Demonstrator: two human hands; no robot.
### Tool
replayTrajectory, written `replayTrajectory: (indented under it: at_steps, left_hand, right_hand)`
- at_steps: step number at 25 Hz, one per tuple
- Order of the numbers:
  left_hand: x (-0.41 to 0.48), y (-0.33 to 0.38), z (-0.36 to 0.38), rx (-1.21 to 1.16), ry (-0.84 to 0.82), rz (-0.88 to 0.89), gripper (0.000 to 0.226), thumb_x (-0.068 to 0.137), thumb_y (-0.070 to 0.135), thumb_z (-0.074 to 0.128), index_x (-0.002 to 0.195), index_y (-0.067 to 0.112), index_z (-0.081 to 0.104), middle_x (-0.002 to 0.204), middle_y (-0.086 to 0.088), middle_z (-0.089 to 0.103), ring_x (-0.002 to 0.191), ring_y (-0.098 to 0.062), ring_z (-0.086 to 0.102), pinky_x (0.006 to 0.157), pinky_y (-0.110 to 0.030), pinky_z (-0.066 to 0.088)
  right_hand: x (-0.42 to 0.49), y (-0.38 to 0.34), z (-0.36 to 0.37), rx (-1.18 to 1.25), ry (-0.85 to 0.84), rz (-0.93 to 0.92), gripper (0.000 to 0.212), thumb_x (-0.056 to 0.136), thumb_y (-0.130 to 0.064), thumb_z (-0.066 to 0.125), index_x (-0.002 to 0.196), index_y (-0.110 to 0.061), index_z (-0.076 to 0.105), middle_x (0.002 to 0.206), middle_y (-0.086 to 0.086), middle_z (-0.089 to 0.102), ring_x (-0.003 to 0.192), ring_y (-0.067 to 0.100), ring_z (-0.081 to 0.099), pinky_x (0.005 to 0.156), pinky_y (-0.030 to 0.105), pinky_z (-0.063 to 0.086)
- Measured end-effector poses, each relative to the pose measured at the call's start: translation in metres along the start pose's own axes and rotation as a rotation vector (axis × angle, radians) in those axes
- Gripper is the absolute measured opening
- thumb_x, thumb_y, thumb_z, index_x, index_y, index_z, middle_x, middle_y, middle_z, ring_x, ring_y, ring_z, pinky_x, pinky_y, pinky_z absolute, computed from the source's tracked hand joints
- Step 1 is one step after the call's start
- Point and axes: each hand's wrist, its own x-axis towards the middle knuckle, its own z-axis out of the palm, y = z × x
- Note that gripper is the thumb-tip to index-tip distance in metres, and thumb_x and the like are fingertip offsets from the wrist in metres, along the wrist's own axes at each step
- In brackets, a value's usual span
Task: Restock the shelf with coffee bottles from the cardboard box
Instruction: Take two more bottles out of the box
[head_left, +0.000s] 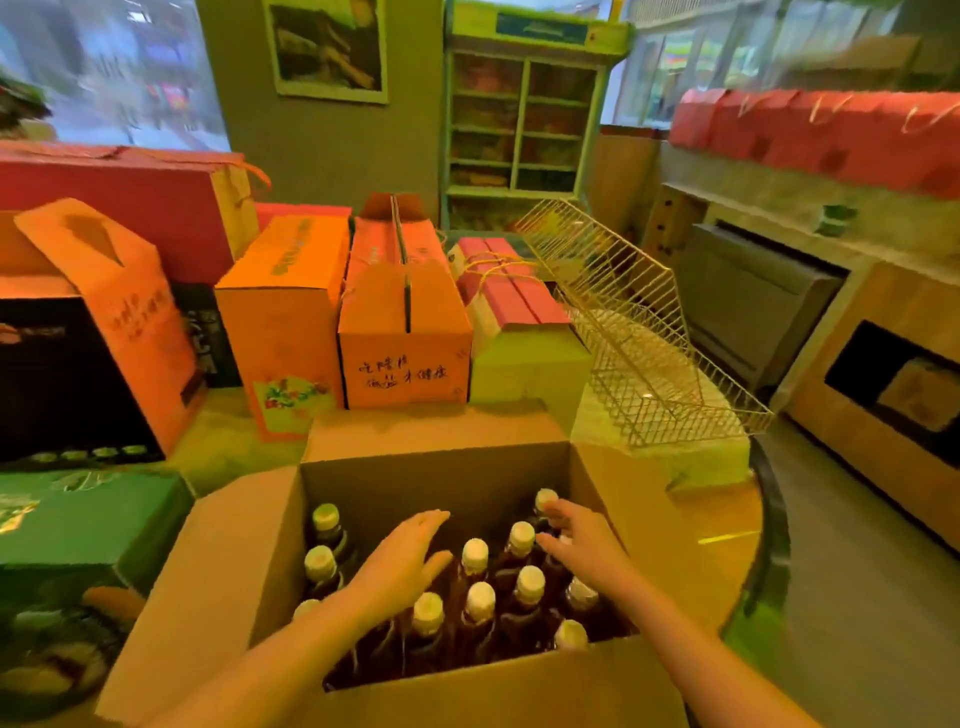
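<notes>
In the open cardboard box (519, 686) at the near edge of the table (727, 530) stand the coffee bottles (480, 603) — eleven pale caps can be counted, dark liquid below them, though the arms may hide more. They stand upright and packed close, three down the left wall and the rest in the middle and right, with a bare gap toward the far left corner of the box. All four flaps are folded outward, so the mouth is clear from above. Both hands are over the bottles, empty and spread: the left hand (405, 561) hovers flat above the middle rows, fingers loosely apart, gripping nothing; the right hand (576, 535) reaches toward the far right corner, its fingertips at a cap there — whether it touches I cannot tell. Behind the box four cartons (405, 332) stand in a tight row, leaving no room at the far flap. To the right lie two wire racks (639, 332), tilted, near the right flap. At left a green carton (78, 525) sits close against the left flap.
</notes>
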Motion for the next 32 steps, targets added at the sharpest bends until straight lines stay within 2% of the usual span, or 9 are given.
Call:
replayTrajectory:
  at_steps: [6,10,14,16,20,23,27,30,32]
  left_hand:
    - [0.036,-0.01,0.032,-0.024,-0.079,-0.149,0.067,0.092,0.033,0.054,0.148,0.021,0.02,0.154,0.001,0.026,0.142,-0.015,0.025,0.114,-0.028,0.024]
    - [0.059,-0.015,0.045,-0.078,-0.178,-0.171,0.073,0.086,0.034,0.063,0.147,0.022,0.024,0.153,0.003,0.028,0.141,-0.014,0.025,0.114,-0.029,0.025]
    - [0.079,-0.023,0.056,-0.21,-0.347,-0.141,0.069,0.076,0.02,0.071,0.139,0.023,0.042,0.143,0.004,0.044,0.132,-0.011,0.039,0.105,-0.026,0.035]
    - [0.086,-0.026,0.062,-0.263,-0.377,-0.114,0.062,0.07,0.017,0.072,0.128,0.024,0.054,0.129,0.006,0.057,0.117,-0.005,0.05,0.094,-0.024,0.041]
    - [0.093,-0.036,0.075,-0.305,-0.334,-0.123,0.055,0.068,0.015,0.077,0.121,0.022,0.061,0.123,0.008,0.061,0.114,-0.001,0.051,0.092,-0.021,0.041]
    - [0.091,-0.04,0.082,-0.346,-0.305,-0.145,0.06,0.068,0.016,0.079,0.124,0.023,0.058,0.125,0.011,0.058,0.114,0.005,0.046,0.093,-0.012,0.035]
    - [0.091,-0.043,0.081,-0.409,-0.309,-0.162,0.058,0.069,0.016,0.08,0.122,0.022,0.06,0.121,0.011,0.061,0.114,0.002,0.051,0.096,-0.016,0.038]
    - [0.087,-0.039,0.074,-0.483,-0.269,-0.218,0.044,0.07,0.015,0.079,0.11,0.025,0.064,0.102,0.018,0.064,0.094,0.016,0.055,0.087,-0.016,0.041]
    - [0.082,-0.036,0.065,-0.493,-0.248,-0.223,0.038,0.07,0.016,0.079,0.101,0.031,0.064,0.094,0.021,0.063,0.086,0.024,0.053,0.079,-0.008,0.041]
  right_hand:
    - [0.059,0.029,0.039,0.049,-0.205,-0.034,0.063,0.088,-0.02,0.062,0.143,-0.013,0.031,0.146,0.003,0.04,0.133,0.016,0.041,0.1,0.019,0.035]
    - [0.075,0.039,0.056,0.185,-0.217,0.051,0.068,0.083,-0.012,0.068,0.141,-0.012,0.033,0.145,0.002,0.039,0.137,0.017,0.034,0.101,0.02,0.032]
    - [0.083,0.055,0.066,0.179,-0.272,0.153,0.063,0.075,-0.004,0.072,0.13,-0.012,0.043,0.12,0.0,0.049,0.124,0.022,0.047,0.1,0.029,0.04]
    - [0.086,0.059,0.071,0.205,-0.262,0.173,0.055,0.073,0.0,0.072,0.123,-0.011,0.05,0.109,-0.003,0.052,0.114,0.019,0.053,0.091,0.025,0.042]
    - [0.095,0.067,0.079,0.294,-0.297,0.197,0.053,0.076,-0.001,0.072,0.124,-0.013,0.054,0.11,-0.003,0.057,0.111,0.01,0.051,0.086,0.016,0.036]
    - [0.096,0.07,0.085,0.329,-0.294,0.218,0.052,0.076,-0.005,0.073,0.124,-0.013,0.055,0.111,-0.002,0.059,0.108,0.008,0.051,0.088,0.019,0.037]
    - [0.096,0.069,0.09,0.421,-0.233,0.234,0.043,0.074,-0.005,0.075,0.113,-0.015,0.061,0.102,-0.003,0.063,0.105,0.013,0.057,0.088,0.024,0.042]
    - [0.096,0.063,0.087,0.412,-0.239,0.166,0.033,0.073,-0.009,0.077,0.1,-0.021,0.063,0.097,-0.005,0.066,0.101,0.014,0.061,0.091,0.031,0.047]
    - [0.094,0.053,0.08,0.416,-0.261,0.101,0.033,0.073,-0.01,0.077,0.102,-0.019,0.063,0.096,-0.006,0.066,0.098,0.011,0.06,0.089,0.029,0.046]
